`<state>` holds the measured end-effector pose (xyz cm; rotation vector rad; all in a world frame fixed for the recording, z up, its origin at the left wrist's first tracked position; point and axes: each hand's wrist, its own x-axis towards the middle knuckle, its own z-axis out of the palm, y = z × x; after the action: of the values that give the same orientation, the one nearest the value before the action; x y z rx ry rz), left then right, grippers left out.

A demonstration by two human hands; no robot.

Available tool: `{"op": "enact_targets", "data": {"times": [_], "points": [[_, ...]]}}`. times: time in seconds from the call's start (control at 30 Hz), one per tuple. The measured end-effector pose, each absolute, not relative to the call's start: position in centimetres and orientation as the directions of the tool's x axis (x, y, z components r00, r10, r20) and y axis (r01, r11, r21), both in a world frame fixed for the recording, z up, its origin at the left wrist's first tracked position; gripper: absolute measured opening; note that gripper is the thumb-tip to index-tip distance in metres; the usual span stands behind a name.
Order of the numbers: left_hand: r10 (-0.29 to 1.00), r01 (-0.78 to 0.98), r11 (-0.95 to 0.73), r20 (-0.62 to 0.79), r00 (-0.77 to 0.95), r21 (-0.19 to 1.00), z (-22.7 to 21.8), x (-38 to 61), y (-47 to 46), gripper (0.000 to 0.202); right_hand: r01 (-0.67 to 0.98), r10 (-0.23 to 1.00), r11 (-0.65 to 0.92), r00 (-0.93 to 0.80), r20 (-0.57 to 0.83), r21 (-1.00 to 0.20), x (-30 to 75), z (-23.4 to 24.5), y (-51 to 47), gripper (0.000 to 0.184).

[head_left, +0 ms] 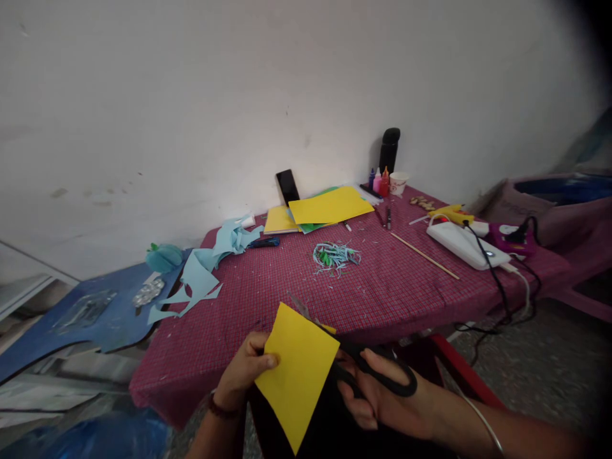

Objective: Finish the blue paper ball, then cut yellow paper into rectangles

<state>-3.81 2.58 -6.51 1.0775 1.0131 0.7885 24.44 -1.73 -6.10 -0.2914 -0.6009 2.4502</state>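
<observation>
My left hand [243, 373] pinches the left edge of a folded yellow paper sheet [296, 373], held just in front of the table's near edge. My right hand [377, 395] has its fingers through the black handles of a pair of scissors [377, 370]. The blades reach up behind the paper's top edge. Further back on the red checked tablecloth [268, 287] lie a pile of shredded paper strips [335, 257] and a stack of yellow and green sheets [325, 207].
Light blue paper offcuts [201, 274] lie at the table's left. A white power strip [466, 245], a yellow glue gun [452, 213], cables and a wooden stick [423, 255] are at the right. Small paint bottles [380, 180], a cup, a black flask and a phone stand by the wall.
</observation>
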Motion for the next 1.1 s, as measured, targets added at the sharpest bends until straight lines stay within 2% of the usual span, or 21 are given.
{"op": "enact_targets", "data": {"times": [0.1,0.2,0.33,0.4,0.47,0.5,0.53,0.6,0.63,0.7,0.77,0.8,0.87,0.9,0.97,1.03,1.1], "points": [[0.901,-0.006,0.240,-0.221,0.372,0.971,-6.2,-4.3,2.7,0.044,-0.491,0.639,-0.677,-0.762,-0.107,-0.548,24.4,-6.0,-2.0,0.049],[0.884,0.051,0.218,-0.220,0.413,0.975,-5.8,-4.6,2.7,0.045,-0.486,0.671,-0.614,-0.737,-0.086,-0.622,24.2,-5.9,-2.3,0.040],[0.888,0.049,0.237,-0.236,0.394,0.970,-6.0,-4.7,2.7,0.042,-0.470,0.703,-0.521,-0.710,-0.046,-0.713,25.2,-4.8,-1.3,0.044],[0.908,0.002,0.245,-0.231,0.349,0.969,-6.2,-4.7,2.7,0.041,-0.387,0.789,-0.328,-0.614,-0.024,-0.862,26.9,-4.0,0.7,0.043],[0.936,-0.089,0.277,-0.248,0.249,0.957,-6.5,-4.6,2.8,0.042,-0.061,0.912,-0.009,-0.409,0.017,-0.998,29.5,-3.5,3.6,0.045],[0.946,-0.143,0.293,-0.265,0.185,0.945,-6.5,-4.5,2.8,0.044,0.171,0.950,0.159,-0.294,0.104,-0.972,31.0,-3.6,5.2,0.046],[0.953,-0.197,0.300,-0.282,0.114,0.933,-6.6,-4.4,2.9,0.047,0.407,0.960,0.265,-0.198,0.199,-0.874,32.6,-3.9,6.8,0.043],[0.956,-0.284,0.277,-0.293,-0.016,0.918,-6.5,-4.1,3.1,0.051,0.755,0.948,0.276,-0.112,0.299,-0.594,35.5,-5.0,9.5,0.039],[0.956,-0.315,0.255,-0.287,-0.061,0.914,-6.5,-3.9,3.2,0.051,0.831,0.943,0.266,-0.119,0.311,-0.489,36.8,-5.6,10.4,0.037],[0.955,-0.358,0.226,-0.278,-0.102,0.906,-6.4,-3.6,3.4,0.049,0.893,0.936,0.273,-0.161,0.314,-0.358,38.5,-6.5,11.5,0.033],[0.954,-0.384,0.229,-0.285,-0.097,0.895,-6.3,-3.2,3.6,0.050,0.900,0.926,0.287,-0.173,0.335,-0.328,38.6,-6.6,11.4,0.028],[0.952,-0.388,0.238,-0.293,-0.088,0.890,-6.4,-3.0,3.6,0.050,0.883,0.921,0.298,-0.165,0.354,-0.363,37.9,-6.4,11.0,0.027],[0.949,-0.383,0.262,-0.309,-0.065,0.886,-6.5,-2.6,3.7,0.052,0.762,0.921,0.344,-0.159,0.357,-0.549,35.2,-5.5,9.6,0.031],[0.947,-0.376,0.275,-0.316,-0.051,0.885,-6.7,-2.3,3.7,0.052,0.620,0.927,0.368,-0.191,0.322,-0.693,33.3,-5.0,8.8,0.034],[0.944,-0.349,0.303,-0.330,-0.018,0.887,-7.1,-2.0,3.6,0.052,0.255,0.905,0.279,-0.391,0.165,-0.926,29.2,-4.4,7.3,0.048],[0.943,-0.312,0.322,-0.333,0.020,0.894,-7.5,-1.7,3.5,0.049,-0.016,0.798,0.108,-0.595,0.096,-0.994,25.3,-4.3,6.4,0.064],[0.945,-0.282,0.326,-0.322,0.062,0.902,-7.9,-1.6,3.5,0.046,-0.186,0.730,-0.068,-0.679,0.078,-0.980,22.6,-4.6,6.0,0.071]]}}
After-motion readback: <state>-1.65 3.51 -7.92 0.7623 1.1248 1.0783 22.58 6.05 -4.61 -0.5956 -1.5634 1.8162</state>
